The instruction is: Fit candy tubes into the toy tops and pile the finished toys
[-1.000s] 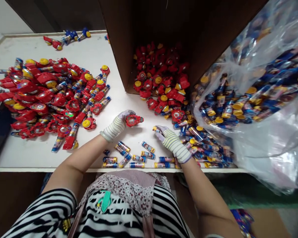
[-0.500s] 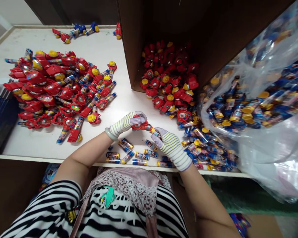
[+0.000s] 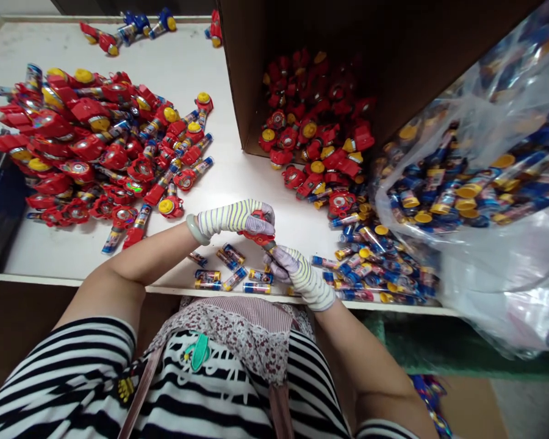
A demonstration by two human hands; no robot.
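Both hands wear striped knit gloves and meet above the front of the white table (image 3: 238, 177). My left hand (image 3: 242, 218) is closed around a red toy head (image 3: 256, 227). My right hand (image 3: 297, 272), just below and to the right, is closed on a small tube (image 3: 271, 246) whose end is pressed against the red piece. Several loose printed tubes (image 3: 231, 274) lie on the table right under my hands.
A big pile of assembled red toys (image 3: 91, 146) covers the table's left. A tipped cardboard box (image 3: 348, 55) spills red heads (image 3: 315, 146) at centre. A clear plastic bag (image 3: 485, 183) of blue tubes with yellow caps lies on the right. Dark blue items (image 3: 0, 207) sit at the left edge.
My right hand brought a tube from the right to the red piece in my left hand. Both hands then drew closer to my body, now pressed together.
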